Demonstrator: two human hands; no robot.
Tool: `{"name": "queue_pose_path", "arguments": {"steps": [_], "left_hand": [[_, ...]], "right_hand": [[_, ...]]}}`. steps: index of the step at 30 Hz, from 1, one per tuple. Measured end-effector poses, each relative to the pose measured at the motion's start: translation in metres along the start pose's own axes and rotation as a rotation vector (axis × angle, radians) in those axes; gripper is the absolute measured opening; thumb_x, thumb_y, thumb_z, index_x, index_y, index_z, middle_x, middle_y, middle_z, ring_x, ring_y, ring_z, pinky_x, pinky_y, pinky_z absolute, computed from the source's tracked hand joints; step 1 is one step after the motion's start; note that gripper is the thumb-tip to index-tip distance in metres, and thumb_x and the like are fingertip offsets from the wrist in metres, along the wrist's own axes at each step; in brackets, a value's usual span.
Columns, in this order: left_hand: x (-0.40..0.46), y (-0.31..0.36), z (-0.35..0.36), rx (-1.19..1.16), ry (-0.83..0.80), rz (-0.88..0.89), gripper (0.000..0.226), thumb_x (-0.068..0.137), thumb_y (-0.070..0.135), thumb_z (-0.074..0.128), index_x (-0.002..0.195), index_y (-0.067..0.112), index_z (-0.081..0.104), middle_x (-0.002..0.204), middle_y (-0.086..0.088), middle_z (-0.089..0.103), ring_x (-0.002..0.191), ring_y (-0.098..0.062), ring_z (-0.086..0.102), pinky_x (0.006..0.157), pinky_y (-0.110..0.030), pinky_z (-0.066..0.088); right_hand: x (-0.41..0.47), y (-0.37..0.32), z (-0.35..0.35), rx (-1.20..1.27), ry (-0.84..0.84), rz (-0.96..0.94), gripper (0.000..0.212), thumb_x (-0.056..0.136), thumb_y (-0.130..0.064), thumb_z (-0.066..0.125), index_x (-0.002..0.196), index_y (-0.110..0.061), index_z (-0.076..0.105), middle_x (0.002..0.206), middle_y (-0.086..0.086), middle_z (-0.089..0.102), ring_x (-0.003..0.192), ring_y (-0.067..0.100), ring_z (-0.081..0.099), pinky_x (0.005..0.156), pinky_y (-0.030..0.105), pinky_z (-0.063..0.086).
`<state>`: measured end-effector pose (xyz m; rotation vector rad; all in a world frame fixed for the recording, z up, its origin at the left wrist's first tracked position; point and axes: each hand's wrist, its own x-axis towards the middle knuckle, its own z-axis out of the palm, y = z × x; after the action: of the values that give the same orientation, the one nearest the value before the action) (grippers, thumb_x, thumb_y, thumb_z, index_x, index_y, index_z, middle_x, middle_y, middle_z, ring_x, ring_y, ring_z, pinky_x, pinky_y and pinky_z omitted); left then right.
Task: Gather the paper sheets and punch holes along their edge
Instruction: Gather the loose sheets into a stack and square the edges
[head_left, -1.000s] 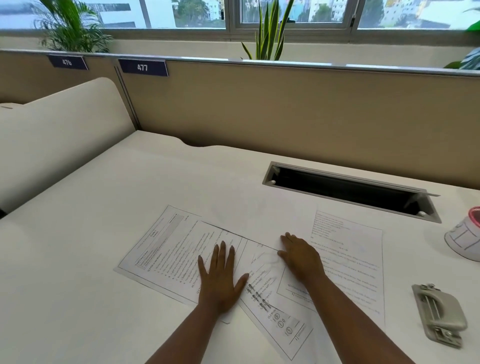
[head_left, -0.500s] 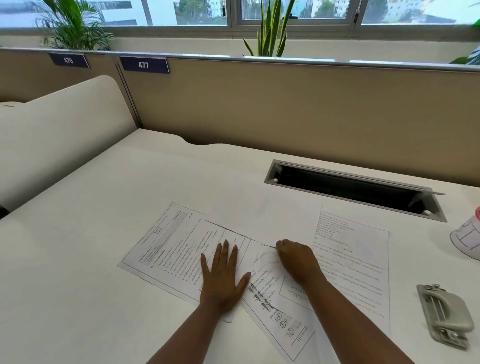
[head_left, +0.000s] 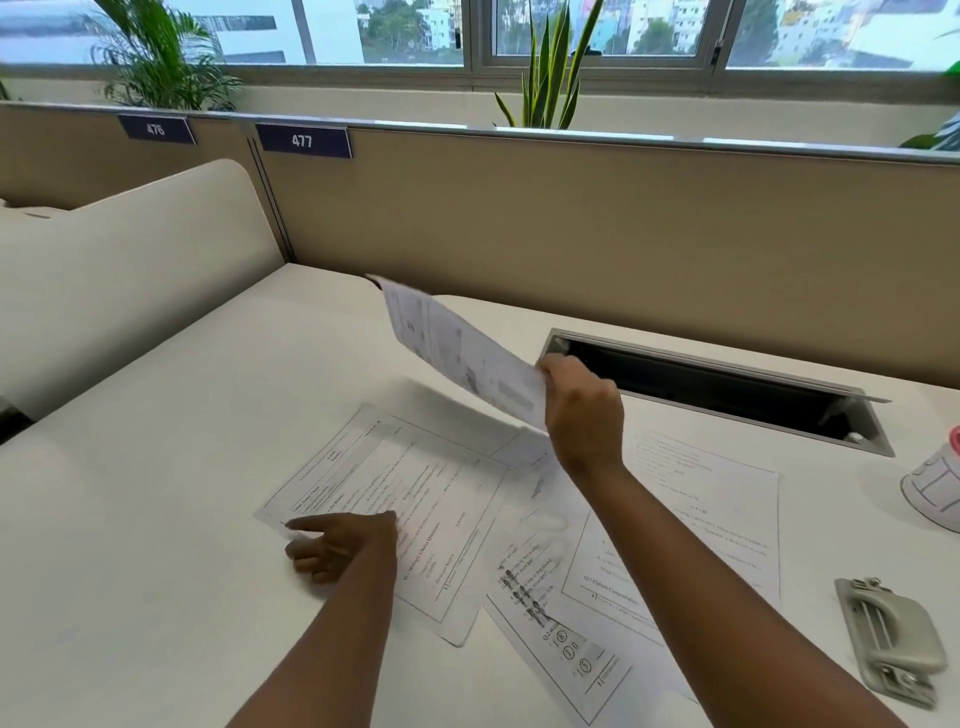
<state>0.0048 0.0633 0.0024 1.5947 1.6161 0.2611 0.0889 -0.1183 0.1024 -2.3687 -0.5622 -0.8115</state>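
one sheet (head_left: 462, 358) raised, right hand (head_left: 584, 415) pinching

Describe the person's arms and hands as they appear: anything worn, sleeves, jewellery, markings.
Both forearms are bare as far as the frame shows; no sleeve edge is in view. The left hand and the right hand wear no gloves, and no watch, bracelet or ring is visible on either. No tattoos or other markings show, though the picture is a little blurred.

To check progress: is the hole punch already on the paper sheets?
No, the hole punch lies apart on the desk, right of the paper sheets.
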Motion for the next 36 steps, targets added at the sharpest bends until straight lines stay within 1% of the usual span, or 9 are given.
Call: {"name": "queue_pose_path", "arguments": {"steps": [4,6,11,15,20,26,29,32,36], "left_hand": [[0.003,0.005,-0.005,0.089,-0.021,-0.008,0.13,0.059,0.026,0.087,0.148,0.001,-0.006,0.144,-0.028,0.02,0.131,-0.036,0.026,0.11,-0.042,0.024],[0.005,0.006,-0.007,0.101,-0.042,-0.01,0.132,0.059,0.027,0.087,0.148,0.0,-0.006,0.146,-0.028,0.018,0.136,-0.036,0.022,0.113,-0.043,0.02],[0.014,0.007,-0.011,0.125,-0.063,-0.004,0.116,0.06,0.025,0.086,0.144,-0.001,0.01,0.145,-0.028,0.026,0.134,-0.039,0.025,0.112,-0.046,0.022],[0.025,0.001,-0.009,0.008,-0.091,0.086,0.08,0.071,0.016,0.077,0.132,-0.002,0.029,0.133,-0.029,0.045,0.124,-0.042,0.04,0.102,-0.049,0.035],[0.033,0.0,-0.006,-0.231,-0.172,0.167,0.033,0.09,0.009,0.051,0.119,-0.007,0.056,0.123,-0.026,0.06,0.112,-0.041,0.057,0.094,-0.042,0.046],[0.032,0.008,-0.005,-0.403,-0.39,0.189,0.046,0.087,0.033,0.061,0.12,0.001,0.058,0.119,-0.016,0.062,0.111,-0.034,0.058,0.102,-0.046,0.045],[0.029,0.007,-0.003,-0.357,-0.398,0.27,0.038,0.082,0.011,0.068,0.117,-0.001,0.061,0.122,-0.021,0.063,0.11,-0.036,0.061,0.099,-0.048,0.047],[0.024,0.016,-0.004,-0.401,-0.425,0.309,0.035,0.088,0.008,0.06,0.121,-0.002,0.058,0.124,-0.021,0.062,0.111,-0.036,0.06,0.099,-0.048,0.046],[0.011,0.038,-0.014,-0.501,-0.648,0.397,0.027,0.093,0.011,0.052,0.117,0.002,0.059,0.105,-0.013,0.067,0.087,-0.025,0.066,0.078,-0.033,0.054]], "right_hand": [[0.026,-0.009,-0.002,0.529,-0.021,0.357,0.017,0.091,-0.008,0.049,0.093,-0.007,0.065,0.085,-0.001,0.063,0.074,0.012,0.054,0.063,0.016,0.042],[0.032,-0.001,0.002,0.77,-0.048,0.596,0.016,0.091,-0.009,0.05,0.098,-0.006,0.064,0.092,0.005,0.062,0.076,0.012,0.052,0.068,0.019,0.041],[-0.004,0.045,0.026,0.666,-0.275,0.984,0.025,0.093,-0.013,0.049,0.111,-0.005,0.064,0.121,0.013,0.061,0.1,0.023,0.053,0.086,0.032,0.041],[-0.042,0.065,0.043,0.464,-0.438,1.015,0.028,0.092,-0.012,0.05,0.114,-0.004,0.064,0.126,0.014,0.061,0.116,0.031,0.054,0.098,0.036,0.043],[-0.065,0.062,0.053,0.283,-0.556,0.937,0.025,0.091,-0.013,0.05,0.109,-0.007,0.068,0.121,0.012,0.065,0.113,0.031,0.056,0.092,0.032,0.044],[-0.071,0.054,0.058,0.244,-0.592,0.879,0.024,0.091,-0.015,0.051,0.107,-0.01,0.068,0.12,0.01,0.066,0.112,0.029,0.057,0.088,0.029,0.043],[-0.07,0.052,0.055,0.257,-0.604,0.839,0.024,0.09,-0.015,0.052,0.107,-0.012,0.068,0.117,0.008,0.067,0.108,0.026,0.059,0.08,0.025,0.041],[-0.067,0.05,0.049,0.259,-0.605,0.784,0.022,0.09,-0.018,0.054,0.104,-0.012,0.069,0.111,0.007,0.069,0.104,0.023,0.061,0.075,0.022,0.038],[-0.059,0.049,0.038,0.519,-0.604,0.864,0.032,0.089,-0.032,0.058,0.114,-0.013,0.062,0.121,0.006,0.064,0.101,0.018,0.056,0.08,0.027,0.042]]}}
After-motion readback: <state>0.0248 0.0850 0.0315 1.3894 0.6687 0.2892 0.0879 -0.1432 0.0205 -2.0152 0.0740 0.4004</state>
